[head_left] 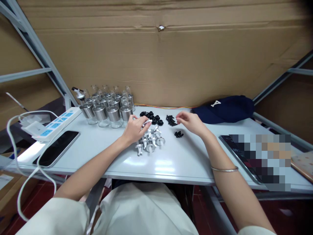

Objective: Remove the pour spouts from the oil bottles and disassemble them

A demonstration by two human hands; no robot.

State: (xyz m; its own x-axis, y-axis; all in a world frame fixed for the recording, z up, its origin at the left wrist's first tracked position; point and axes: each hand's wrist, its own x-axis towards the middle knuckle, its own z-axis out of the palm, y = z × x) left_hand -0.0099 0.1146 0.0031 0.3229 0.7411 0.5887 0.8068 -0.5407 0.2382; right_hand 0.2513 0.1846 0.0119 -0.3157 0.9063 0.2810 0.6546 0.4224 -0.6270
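Observation:
My left hand point(134, 129) is closed around a silver-white pourer spout point(147, 122), above a pile of similar spouts point(149, 142) with round flanges. Just behind it lie several black ring-shaped stoppers point(153, 118). At the right edge of a heap of small black lever-like pieces point(171, 120), my right hand point(190, 122) has its thumb and fingertips drawn together. Whether a piece is between those fingertips is too small to make out. Tiny black parts point(179, 134) sit in a cluster just below that hand.
Glass bottles with steel sleeves point(113, 113) stand at the back left, one fitted with a pourer point(79, 94). A power strip point(57, 124) and phone point(57, 148) are left. Right are a navy cap point(227, 109) and a partly blurred tablet point(241, 156). Cardboard point(156, 65) backs the table.

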